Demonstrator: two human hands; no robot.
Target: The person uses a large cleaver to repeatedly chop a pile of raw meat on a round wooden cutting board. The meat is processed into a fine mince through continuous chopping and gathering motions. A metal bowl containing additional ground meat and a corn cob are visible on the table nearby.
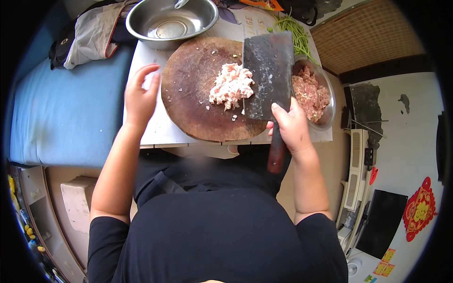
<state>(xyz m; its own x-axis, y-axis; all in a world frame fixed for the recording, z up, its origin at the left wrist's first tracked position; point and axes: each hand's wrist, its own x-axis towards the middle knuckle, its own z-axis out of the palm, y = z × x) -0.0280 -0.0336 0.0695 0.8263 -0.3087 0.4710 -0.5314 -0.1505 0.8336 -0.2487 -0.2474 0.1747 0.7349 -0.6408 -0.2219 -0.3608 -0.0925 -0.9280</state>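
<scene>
My right hand [293, 123] grips a large cleaver [267, 75] near the joint of its dark wooden handle, with the thumb on the lower part of the blade. The broad dark blade, flecked with pale bits, lies over the right side of a round wooden chopping board [188, 101]. Beside the blade's left edge sits a heap of chopped pale pink meat [231, 86]. Off the board's left side, my left hand [140, 96] is raised, its fingers curved and apart from the thumb, with nothing plainly held.
Right of the board, a metal bowl [333, 101] holds minced meat [310, 94]. Long green beans [297, 35] lie behind it. A large steel basin [137, 30] stands at the back left of the white table [146, 129]. A blue couch [66, 113] adjoins the table on the left.
</scene>
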